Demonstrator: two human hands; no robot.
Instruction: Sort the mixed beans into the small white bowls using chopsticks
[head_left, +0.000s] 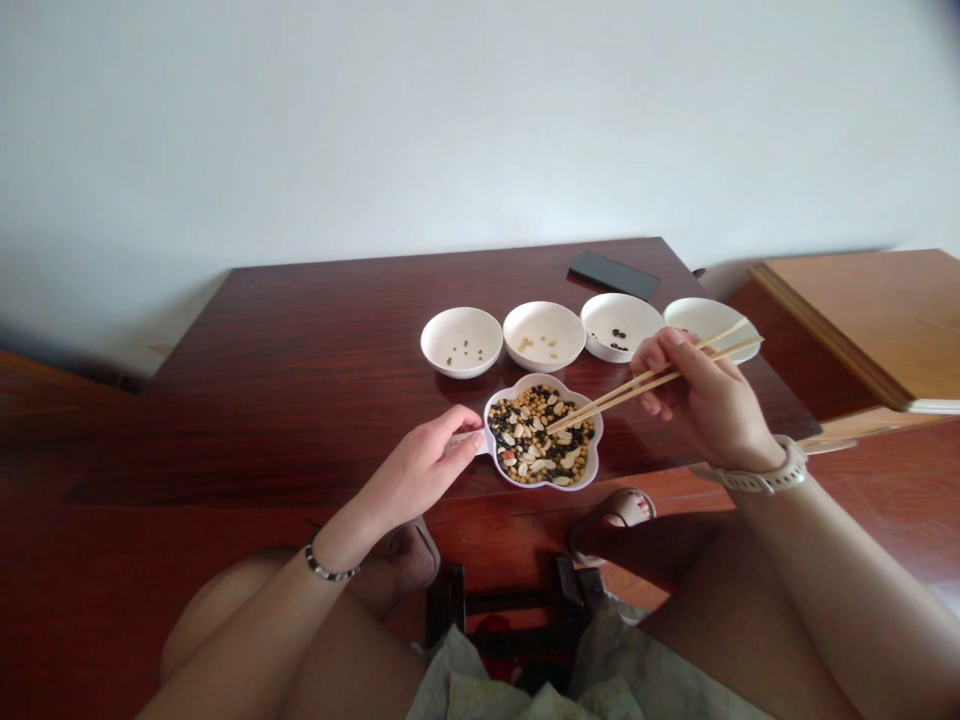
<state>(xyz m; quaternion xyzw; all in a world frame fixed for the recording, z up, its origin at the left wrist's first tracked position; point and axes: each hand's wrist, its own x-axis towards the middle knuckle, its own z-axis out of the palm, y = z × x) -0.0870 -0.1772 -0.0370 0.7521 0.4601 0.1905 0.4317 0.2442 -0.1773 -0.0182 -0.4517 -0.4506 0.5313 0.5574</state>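
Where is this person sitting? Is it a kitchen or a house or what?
Probably a room at home. There is a low dark red-brown wooden table against a plain white wall, small round white bowls beside a flower-shaped white dish of mixed beans, and a black phone.

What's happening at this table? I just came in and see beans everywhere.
A person sits at a low dark wooden table. The right hand holds a pair of wooden chopsticks with the tips down in a flower-shaped white dish full of mixed beans and seeds. The left hand steadies that dish at its left edge. Behind it stand four small white bowls: one holds a few green beans, one a few pale ones, one a few black ones; the fourth is partly hidden.
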